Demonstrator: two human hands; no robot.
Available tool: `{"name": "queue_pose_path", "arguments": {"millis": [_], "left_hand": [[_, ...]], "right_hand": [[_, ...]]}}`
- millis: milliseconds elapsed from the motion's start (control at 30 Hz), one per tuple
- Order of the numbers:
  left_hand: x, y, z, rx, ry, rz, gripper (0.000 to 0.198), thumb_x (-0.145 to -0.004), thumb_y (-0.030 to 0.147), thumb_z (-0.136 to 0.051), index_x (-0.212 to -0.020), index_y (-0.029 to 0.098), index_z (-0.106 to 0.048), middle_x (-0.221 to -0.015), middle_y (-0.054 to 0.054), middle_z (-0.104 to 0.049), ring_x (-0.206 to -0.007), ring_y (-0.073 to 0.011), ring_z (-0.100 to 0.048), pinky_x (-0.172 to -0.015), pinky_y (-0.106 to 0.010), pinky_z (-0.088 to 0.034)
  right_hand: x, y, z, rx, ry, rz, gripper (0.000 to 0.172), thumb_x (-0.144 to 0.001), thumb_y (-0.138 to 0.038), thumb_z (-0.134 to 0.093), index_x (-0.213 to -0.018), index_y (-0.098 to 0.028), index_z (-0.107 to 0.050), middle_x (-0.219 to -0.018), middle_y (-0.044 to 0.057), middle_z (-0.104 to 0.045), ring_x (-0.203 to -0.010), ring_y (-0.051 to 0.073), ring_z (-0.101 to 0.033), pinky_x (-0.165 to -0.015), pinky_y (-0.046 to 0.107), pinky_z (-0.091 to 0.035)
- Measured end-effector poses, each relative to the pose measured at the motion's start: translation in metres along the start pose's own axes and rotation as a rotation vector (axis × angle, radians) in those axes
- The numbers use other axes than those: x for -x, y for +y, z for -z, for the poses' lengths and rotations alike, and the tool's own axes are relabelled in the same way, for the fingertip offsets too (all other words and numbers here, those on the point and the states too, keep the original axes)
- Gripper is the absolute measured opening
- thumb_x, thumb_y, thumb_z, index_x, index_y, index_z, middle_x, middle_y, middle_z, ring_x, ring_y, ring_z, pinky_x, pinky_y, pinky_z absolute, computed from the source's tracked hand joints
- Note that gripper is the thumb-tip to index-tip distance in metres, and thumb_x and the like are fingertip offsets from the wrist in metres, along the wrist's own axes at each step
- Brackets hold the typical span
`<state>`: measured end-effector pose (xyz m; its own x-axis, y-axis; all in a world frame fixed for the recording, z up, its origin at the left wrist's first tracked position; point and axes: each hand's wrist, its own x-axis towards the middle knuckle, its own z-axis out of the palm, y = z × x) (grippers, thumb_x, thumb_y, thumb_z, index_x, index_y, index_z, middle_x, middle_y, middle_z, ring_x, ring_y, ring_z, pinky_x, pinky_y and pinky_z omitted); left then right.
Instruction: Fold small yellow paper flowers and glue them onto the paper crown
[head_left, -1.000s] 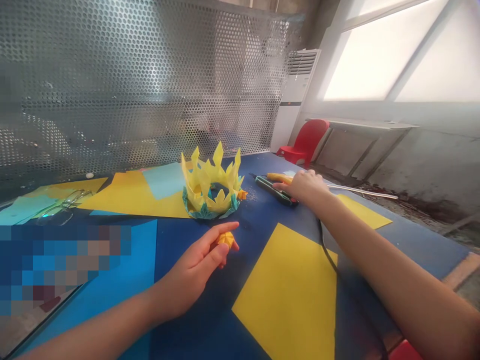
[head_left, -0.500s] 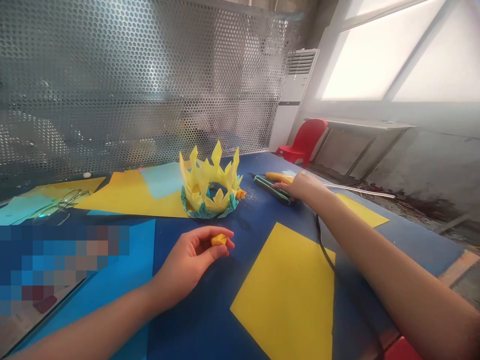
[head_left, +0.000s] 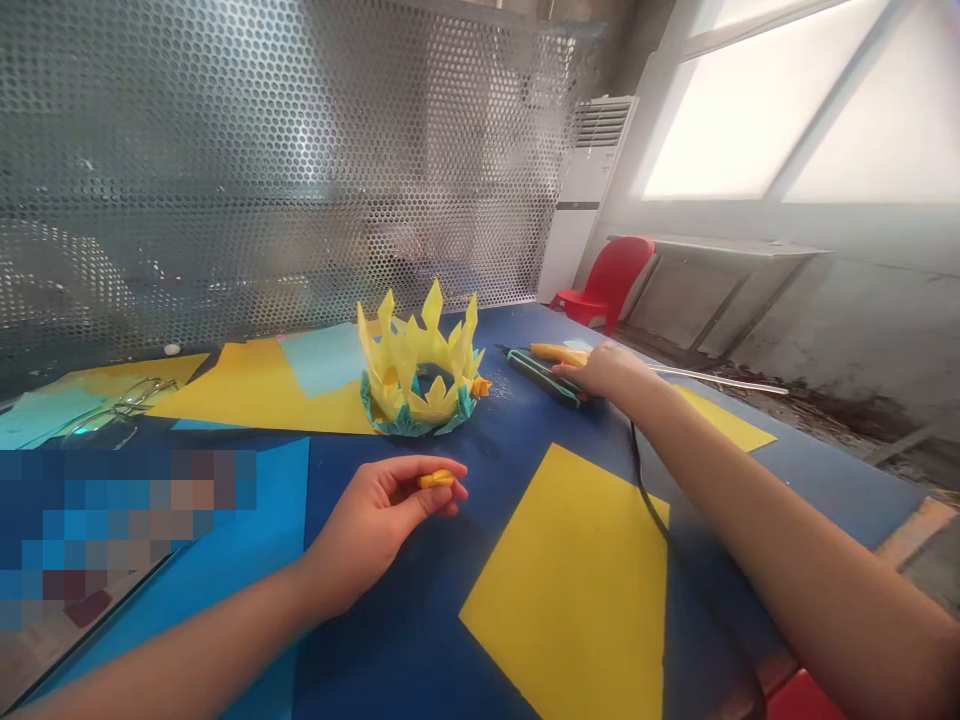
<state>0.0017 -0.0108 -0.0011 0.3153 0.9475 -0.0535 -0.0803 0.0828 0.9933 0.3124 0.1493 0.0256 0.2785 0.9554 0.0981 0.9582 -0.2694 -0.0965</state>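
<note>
My left hand [head_left: 397,515] pinches a small folded yellow paper piece [head_left: 436,480] between thumb and fingers, above the blue table [head_left: 375,640]. Farther off to the right, my right hand [head_left: 604,370] is closed around what looks like a yellow glue gun [head_left: 556,353]. A long whitish stick [head_left: 720,378] sticks out behind that hand, and a black cord [head_left: 649,495] runs from it toward me. Beside the fingers lies a green and black tool [head_left: 536,372]. A yellow paper crown [head_left: 420,365] with a teal base stands beyond my left hand, a small orange folded piece [head_left: 482,388] at its right side.
Yellow sheets [head_left: 577,590] and a blue sheet [head_left: 277,560] lie on the table. Eyeglasses [head_left: 112,420] rest at the left near light blue paper [head_left: 322,360]. A perforated metal panel [head_left: 262,180] rises behind, and a red chair [head_left: 615,280] stands beyond the table.
The yellow paper piece has turned slightly in my left fingers. My right hand stays at the glue gun, almost unmoved; the view has shifted only a little.
</note>
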Motion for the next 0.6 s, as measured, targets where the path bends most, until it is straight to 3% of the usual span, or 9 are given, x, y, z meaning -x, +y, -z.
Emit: {"name": "queue_pose_path", "arguments": {"millis": [233, 367, 600], "left_hand": [[0.000, 0.000, -0.002, 0.018, -0.024, 0.035, 0.037, -0.072, 0.022, -0.079, -0.108, 0.030, -0.073, -0.104, -0.001, -0.075, -0.098, -0.0158, -0.066, -0.089, -0.026, -0.051], [-0.001, 0.000, -0.002, 0.018, -0.030, 0.009, 0.034, -0.072, 0.022, -0.079, -0.105, 0.029, -0.075, -0.111, 0.000, -0.067, -0.098, -0.0146, -0.063, -0.088, -0.024, -0.049], [-0.001, 0.001, -0.002, 0.047, -0.005, 0.041, 0.043, -0.072, 0.022, -0.080, -0.113, 0.028, -0.068, -0.091, 0.002, -0.067, -0.088, -0.0128, -0.063, -0.086, -0.026, -0.049]], "right_hand": [[-0.003, 0.003, 0.002, -0.031, -0.084, -0.093, 0.026, -0.095, -0.033, -0.055, -0.117, -0.020, -0.060, -0.123, 0.008, -0.060, -0.102, 0.021, -0.061, -0.087, 0.040, -0.053], [-0.010, 0.007, -0.005, -0.118, -0.074, -0.114, 0.028, -0.095, -0.033, -0.055, -0.118, -0.019, -0.059, -0.123, 0.008, -0.060, -0.102, 0.021, -0.062, -0.087, 0.041, -0.053], [-0.017, 0.011, -0.005, -0.416, -0.058, -0.198, 0.027, -0.095, -0.033, -0.056, -0.118, -0.020, -0.059, -0.123, 0.008, -0.059, -0.103, 0.022, -0.061, -0.087, 0.040, -0.053]]}}
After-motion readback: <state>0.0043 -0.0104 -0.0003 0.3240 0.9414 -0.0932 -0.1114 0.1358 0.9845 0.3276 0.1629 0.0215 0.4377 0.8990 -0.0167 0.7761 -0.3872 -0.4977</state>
